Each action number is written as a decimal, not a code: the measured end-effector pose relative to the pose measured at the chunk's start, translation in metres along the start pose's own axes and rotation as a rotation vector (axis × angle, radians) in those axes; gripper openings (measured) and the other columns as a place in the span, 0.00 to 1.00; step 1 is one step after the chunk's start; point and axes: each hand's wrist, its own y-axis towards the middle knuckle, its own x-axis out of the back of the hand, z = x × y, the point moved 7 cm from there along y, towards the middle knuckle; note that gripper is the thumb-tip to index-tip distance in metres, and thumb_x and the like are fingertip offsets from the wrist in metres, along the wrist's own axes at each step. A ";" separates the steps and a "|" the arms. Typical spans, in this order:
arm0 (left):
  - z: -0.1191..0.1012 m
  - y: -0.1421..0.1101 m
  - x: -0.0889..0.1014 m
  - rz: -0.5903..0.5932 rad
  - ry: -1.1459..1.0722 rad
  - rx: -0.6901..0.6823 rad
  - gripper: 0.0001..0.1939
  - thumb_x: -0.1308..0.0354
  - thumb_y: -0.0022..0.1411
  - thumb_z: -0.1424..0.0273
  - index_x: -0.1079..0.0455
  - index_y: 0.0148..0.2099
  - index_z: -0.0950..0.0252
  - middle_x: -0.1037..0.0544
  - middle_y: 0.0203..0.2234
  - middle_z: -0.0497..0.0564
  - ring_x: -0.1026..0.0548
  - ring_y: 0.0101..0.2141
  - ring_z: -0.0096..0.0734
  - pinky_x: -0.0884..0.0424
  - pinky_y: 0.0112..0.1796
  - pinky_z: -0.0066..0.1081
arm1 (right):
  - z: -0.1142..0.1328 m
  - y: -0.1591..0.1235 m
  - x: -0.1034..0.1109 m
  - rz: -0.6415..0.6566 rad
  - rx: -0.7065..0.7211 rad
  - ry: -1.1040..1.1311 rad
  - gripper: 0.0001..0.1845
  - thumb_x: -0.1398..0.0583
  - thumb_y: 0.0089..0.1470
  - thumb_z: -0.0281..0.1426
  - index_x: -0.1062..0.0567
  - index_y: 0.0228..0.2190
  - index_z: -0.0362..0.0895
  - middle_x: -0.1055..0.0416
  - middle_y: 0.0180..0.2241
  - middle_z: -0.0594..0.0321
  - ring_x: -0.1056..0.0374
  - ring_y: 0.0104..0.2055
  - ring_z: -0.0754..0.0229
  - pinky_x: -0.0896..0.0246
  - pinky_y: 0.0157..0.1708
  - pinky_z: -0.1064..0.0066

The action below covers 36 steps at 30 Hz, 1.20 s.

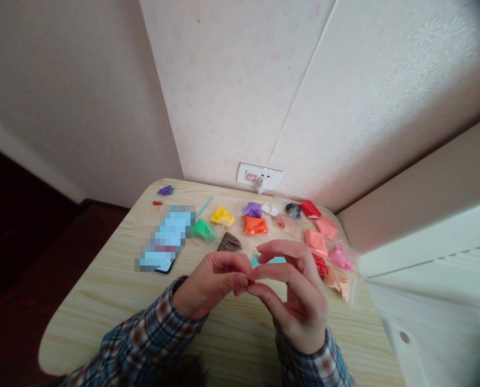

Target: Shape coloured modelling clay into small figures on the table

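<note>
2 hands meet above the pale wood-grain tabletop (102,301), plaid sleeves (155,328) at the wrists. Left hand (207,279): thumb and forefinger pinched at the tips on a small dark piece (249,282). Right hand (300,301): thumb and 1 finger nip the same piece from the opposite side, forefinger lifted clear. Piece sits between the 2 sets of fingertips, mostly hidden; its shape cannot be told.

Just beyond the left hand: brown packet (229,243). Behind the right fingers: blue item (279,260), partly covered.

Farther back, soft packets in clear wrap: green packet (202,229), yellow packet (222,216), purple packet (252,209), with orange packet (255,225) just in front of it; then white packet (271,208) and black packet (293,210). Right of the right hand, a cluster in reds and pinks, including pink packet (341,258) and peach packet (338,283).

Left side: phone (169,242), screen blurred; thin blue stick (205,206) near its far end. Far left corner: grape-like purple cluster (165,190), small red piece (157,203) nearer. Wall socket (259,176) behind, plug in it
</note>
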 end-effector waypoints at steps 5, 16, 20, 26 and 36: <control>0.002 0.000 -0.001 0.022 -0.008 0.016 0.13 0.33 0.42 0.64 0.31 0.20 0.68 0.35 0.17 0.46 0.40 0.21 0.23 0.45 0.25 0.26 | 0.000 0.001 -0.002 0.014 -0.008 0.004 0.06 0.40 0.50 0.26 0.28 0.33 0.46 0.37 0.39 0.60 0.36 0.38 0.60 0.34 0.36 0.64; -0.001 0.000 -0.003 0.016 0.009 -0.006 0.15 0.32 0.40 0.62 0.32 0.20 0.68 0.35 0.17 0.45 0.40 0.21 0.22 0.45 0.25 0.26 | 0.000 0.001 0.000 0.024 -0.016 0.035 0.04 0.42 0.52 0.30 0.28 0.33 0.46 0.36 0.39 0.59 0.36 0.37 0.59 0.35 0.35 0.63; -0.003 0.000 -0.003 0.019 0.037 -0.023 0.15 0.33 0.41 0.62 0.31 0.20 0.68 0.35 0.16 0.45 0.40 0.21 0.23 0.46 0.26 0.26 | 0.001 0.001 0.000 0.027 -0.007 0.038 0.05 0.42 0.51 0.27 0.28 0.33 0.46 0.37 0.39 0.60 0.36 0.38 0.60 0.35 0.36 0.65; -0.004 -0.001 -0.001 0.002 0.054 -0.054 0.14 0.33 0.43 0.62 0.30 0.22 0.68 0.34 0.18 0.46 0.40 0.22 0.23 0.46 0.26 0.26 | 0.001 0.001 0.000 0.018 -0.001 0.046 0.08 0.42 0.50 0.23 0.29 0.33 0.46 0.37 0.39 0.61 0.37 0.38 0.60 0.36 0.36 0.66; -0.007 0.000 -0.002 0.022 0.041 -0.072 0.11 0.34 0.45 0.65 0.28 0.23 0.68 0.35 0.17 0.45 0.41 0.21 0.21 0.47 0.24 0.24 | -0.003 -0.001 0.000 -0.004 -0.012 0.067 0.07 0.42 0.50 0.21 0.29 0.31 0.45 0.37 0.38 0.62 0.37 0.38 0.62 0.39 0.39 0.68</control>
